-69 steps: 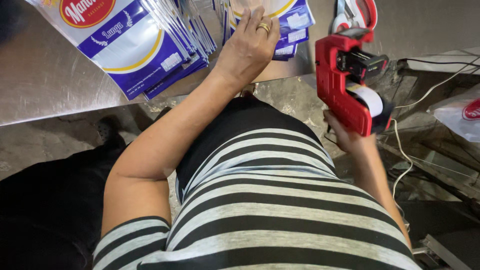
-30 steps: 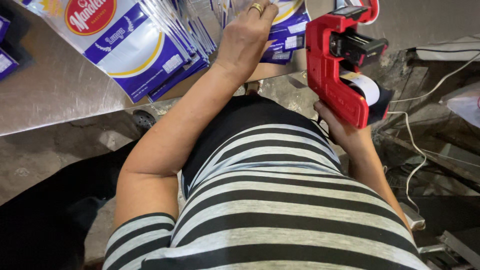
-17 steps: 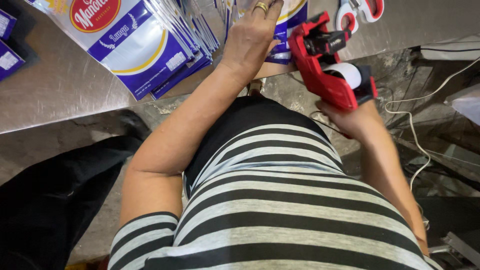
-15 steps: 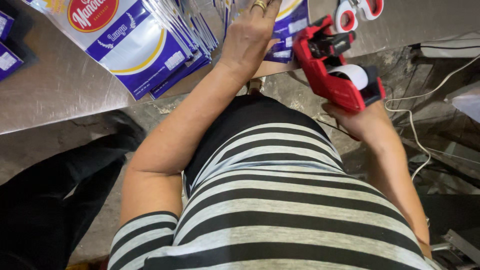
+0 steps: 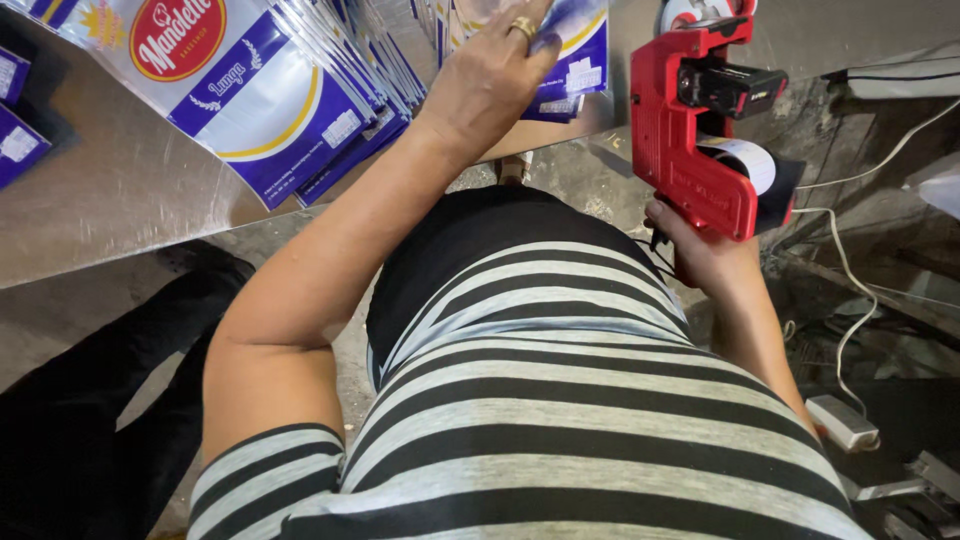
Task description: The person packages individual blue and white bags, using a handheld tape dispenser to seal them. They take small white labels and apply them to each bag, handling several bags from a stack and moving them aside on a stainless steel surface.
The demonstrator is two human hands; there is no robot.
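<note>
My left hand, with a gold ring on one finger, rests palm down on a stack of blue and white printed pouches at the table's near edge. My right hand grips the handle of a red label gun with a roll of white labels, held upright just right of that stack. The gun's nose points up toward the table and stands a little apart from the pouches.
A fanned pile of the same blue and white pouches lies left on the steel table. White cables and a white adapter lie on the floor at right. Red-handled scissors lie behind the gun.
The label gun tilted down onto the pouch stack about half a second ago and has since lifted back upright to the right. My left hand has stayed on the stack.
</note>
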